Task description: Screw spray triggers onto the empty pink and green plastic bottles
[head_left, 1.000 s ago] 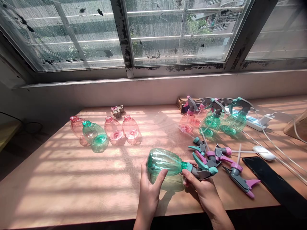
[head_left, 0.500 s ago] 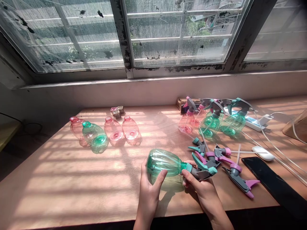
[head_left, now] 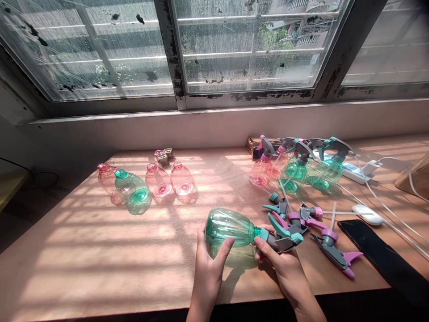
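Note:
A clear green spray bottle lies on its side between my hands, above the near part of the table. My left hand is wrapped round its base end, thumb on top. At the neck, my right hand grips the teal collar of the grey and teal spray head, which sits on the bottle's mouth. Some right-hand fingers are hidden under the collar. Just past the right hand lie loose trigger spray heads, among them a pink and grey one and a teal one.
Open bottles, a green one and several pink ones, stand at the left. Bottles with spray heads stand at the back right. A phone, a white mouse, a power strip and cables lie to the right.

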A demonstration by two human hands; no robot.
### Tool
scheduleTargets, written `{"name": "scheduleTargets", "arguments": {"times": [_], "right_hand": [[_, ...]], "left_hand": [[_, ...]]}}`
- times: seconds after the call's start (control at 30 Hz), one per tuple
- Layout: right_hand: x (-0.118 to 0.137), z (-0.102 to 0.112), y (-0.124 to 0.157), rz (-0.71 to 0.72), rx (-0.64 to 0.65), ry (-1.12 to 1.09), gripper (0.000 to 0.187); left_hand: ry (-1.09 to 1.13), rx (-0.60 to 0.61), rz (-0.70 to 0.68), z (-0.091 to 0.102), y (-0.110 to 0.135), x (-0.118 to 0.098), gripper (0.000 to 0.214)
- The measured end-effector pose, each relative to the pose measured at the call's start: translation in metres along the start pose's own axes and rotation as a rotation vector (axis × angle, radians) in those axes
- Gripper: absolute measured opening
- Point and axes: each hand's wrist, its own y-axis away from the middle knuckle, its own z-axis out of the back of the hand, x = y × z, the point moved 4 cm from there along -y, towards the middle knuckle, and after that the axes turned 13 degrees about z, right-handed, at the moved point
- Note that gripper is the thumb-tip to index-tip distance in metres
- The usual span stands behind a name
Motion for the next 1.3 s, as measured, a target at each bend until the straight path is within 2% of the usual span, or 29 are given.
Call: {"name": "scheduleTargets", "arguments": {"times": [0.27,0.7,0.97,1.17,1.3], "right_hand": [[-0.002,0.002,-0.001,-0.001,0.040,0.037,0.043],[-0.001,0.000,0.000,-0.004,0.010,0.008,0.044],[-0.001,0.001,-0.001,-0.001,0.031,-0.020,0.044],[0.000,0.000,-0.002,0.002,-0.009,-0.107,0.046],[0.001,-0.001,-0.002,0.034,-0.014,-0.093,0.045]], "left_hand": [[-0.001,-0.016,-0.002,-0.001,0.002,-0.003,0.066],[0.012,0.012,0.000,-0.001,0.002,-0.003,0.065],[0.017,0.001,-0.008,0.001,-0.003,0.004,0.072],[0.024,0.093,-0.039,0.000,-0.009,0.010,0.079],[0.015,0.093,-0.035,0.001,-0.009,0.012,0.080]]}}
